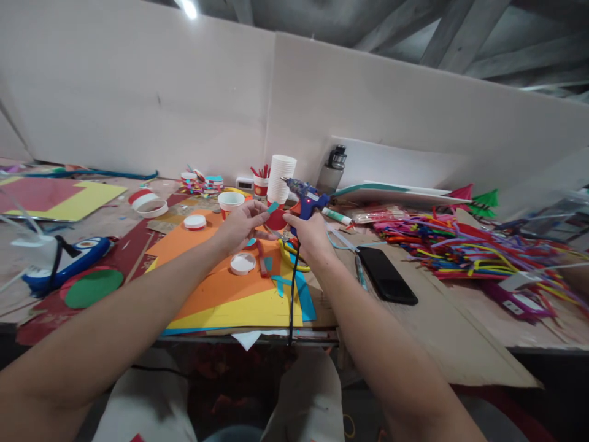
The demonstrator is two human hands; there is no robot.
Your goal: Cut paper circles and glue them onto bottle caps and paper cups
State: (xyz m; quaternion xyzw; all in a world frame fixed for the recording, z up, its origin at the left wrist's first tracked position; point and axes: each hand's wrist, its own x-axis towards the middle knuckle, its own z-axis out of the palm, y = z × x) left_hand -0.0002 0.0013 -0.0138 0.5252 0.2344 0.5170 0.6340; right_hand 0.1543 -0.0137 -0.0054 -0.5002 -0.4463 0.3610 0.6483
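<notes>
My right hand (311,234) is wrapped round a blue hot glue gun (311,200), its nozzle pointing up and left and its black cord (293,294) hanging over the table edge. Between finger and thumb, my left hand (247,222) pinches a small teal paper piece (273,207). A red round piece (277,220) sits between both hands, by my right thumb; which fingers bear it I cannot tell. Below the hands are a white lid (242,264), yellow-handled scissors (298,261) and teal paper scraps (278,285) on orange card (197,279).
Stacked white paper cups (281,175) and a dark bottle (332,170) stand at the back. A black phone (387,274) lies right, before a heap of colourful pipe cleaners (460,248). On the left are a blue object (69,267) and a green disc (94,288).
</notes>
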